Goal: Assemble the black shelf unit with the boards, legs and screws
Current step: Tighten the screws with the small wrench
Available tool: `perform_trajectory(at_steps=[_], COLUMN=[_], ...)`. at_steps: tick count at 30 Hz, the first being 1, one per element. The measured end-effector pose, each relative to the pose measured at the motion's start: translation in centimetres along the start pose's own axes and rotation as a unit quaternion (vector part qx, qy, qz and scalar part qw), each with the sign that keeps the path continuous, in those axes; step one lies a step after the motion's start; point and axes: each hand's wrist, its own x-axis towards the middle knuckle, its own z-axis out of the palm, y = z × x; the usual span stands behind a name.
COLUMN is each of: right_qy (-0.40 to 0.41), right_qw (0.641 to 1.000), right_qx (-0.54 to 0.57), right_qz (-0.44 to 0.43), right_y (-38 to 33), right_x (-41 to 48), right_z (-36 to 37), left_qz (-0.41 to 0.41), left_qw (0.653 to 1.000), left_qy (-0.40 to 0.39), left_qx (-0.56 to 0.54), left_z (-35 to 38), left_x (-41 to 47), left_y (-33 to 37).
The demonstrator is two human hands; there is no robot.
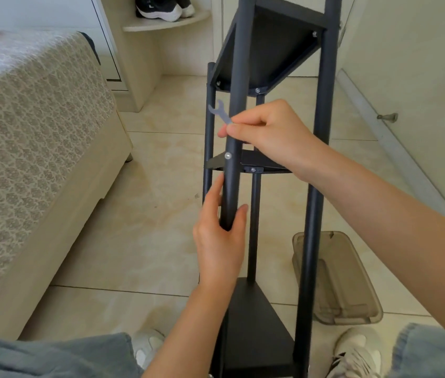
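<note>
Black shelf unit (322,105), three boards (267,50), four legs (254,227), its top cut off: left hand (220,241) grips one leg (231,186), right hand (267,129) pinches one grey wrench (220,111).

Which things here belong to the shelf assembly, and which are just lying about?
Job: black shelf unit, front leg gripped by left hand, small wrench pinched by right hand, screw.
Lying about: plastic tub, black sneakers, bed, doorstop.

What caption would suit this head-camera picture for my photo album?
The left hand grips a black leg of the shelf unit while the right hand pinches a small flat wrench.
</note>
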Motion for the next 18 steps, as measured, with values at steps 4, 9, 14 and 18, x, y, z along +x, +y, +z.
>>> perform_trajectory(at_steps=[4,9,14,18], right_qy=[0.021,0.080,0.011,-0.042], right_qw=[1.000,0.997,0.999,0.991], right_qx=[-0.001,0.005,-0.011,-0.098], right_qz=[-0.006,0.002,0.029,0.076], right_y=[0.7,2.7,4.0,4.8], right_x=[-0.2,-1.5,-3.0,-3.2], right_z=[-0.1,0.7,1.7,2.8], left_qz=[0.002,-0.038,-0.049,-0.043], left_qw=[1.000,0.998,0.997,0.997], left_qy=[0.017,0.053,0.062,0.054], left_qx=[-0.004,-0.023,-0.020,-0.024], left_z=[-1.1,-1.9,-2.0,-1.9], left_x=[1.1,2.2,2.4,2.4], left_y=[-1.1,-2.5,-2.7,-2.2])
